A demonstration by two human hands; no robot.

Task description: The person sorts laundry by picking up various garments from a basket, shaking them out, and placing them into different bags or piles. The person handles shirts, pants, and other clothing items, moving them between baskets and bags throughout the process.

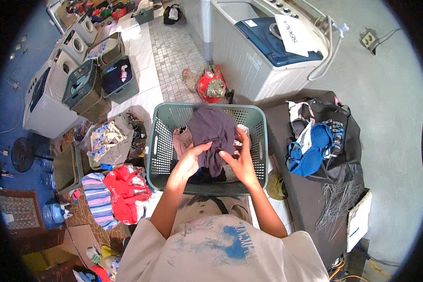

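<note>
A crumpled dark purple-grey garment (pixel 214 129) is held up over a green-grey plastic laundry basket (pixel 156 169) in front of me. My left hand (pixel 191 160) pinches its near left edge between thumb and fingers. On the other side, my right hand (pixel 241 162) grips the cloth, thumb in front and fingers partly behind it. Below, a pink piece of clothing (pixel 181 141) and dark cloth show inside the basket; the garment hides much of the rest. What kind of garment it is cannot be made out.
To the right, a dark bench (pixel 293 197) carries a blue bra (pixel 312 150), black bags and thin wires. A twin-tub washing machine (pixel 268 51) stands beyond. Leftward lie red clothes (pixel 124 190), a striped cloth (pixel 98 199) and filled baskets (pixel 120 80). A red bag (pixel 211 87) sits ahead.
</note>
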